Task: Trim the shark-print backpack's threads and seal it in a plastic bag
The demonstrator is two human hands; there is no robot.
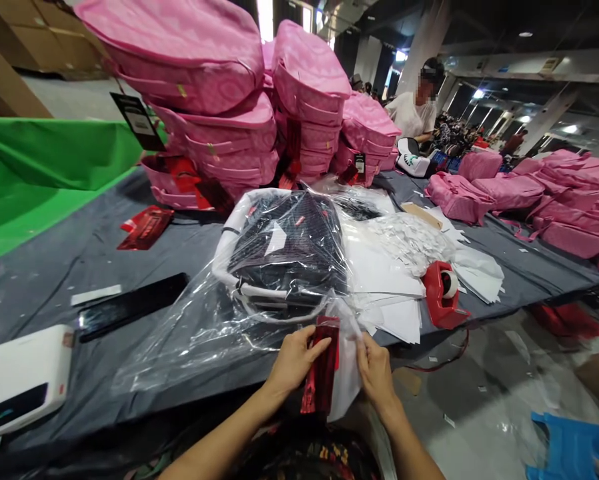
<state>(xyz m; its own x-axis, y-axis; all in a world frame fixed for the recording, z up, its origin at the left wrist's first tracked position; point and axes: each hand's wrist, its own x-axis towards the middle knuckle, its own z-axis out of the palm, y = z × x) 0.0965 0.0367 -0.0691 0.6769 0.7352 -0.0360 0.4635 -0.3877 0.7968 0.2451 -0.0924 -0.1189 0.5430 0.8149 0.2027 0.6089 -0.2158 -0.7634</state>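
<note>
My left hand [299, 357] is closed, its thumb laid over a shiny red foil packet [324, 367] in front of my body. On the packet's right, my right hand [374, 363] pinches a thin white translucent sheet [348, 380] that hangs over the table's front edge. Just beyond both hands lies a dark bag with white trim [289, 250], inside a clear plastic bag [189, 333] that spreads to the left. A small white piece of paper [276, 239] shows on the dark bag. I cannot tell whether the sheet joins the plastic.
Stacked pink backpacks [219, 140] stand behind; more pink backpacks [569, 193] lie at right. A red tape dispenser [442, 297] sits beside white papers [389, 287]. At left are a phone [134, 303], a white device [27, 380] and another red packet [147, 228]. A person [414, 110] stands farther back.
</note>
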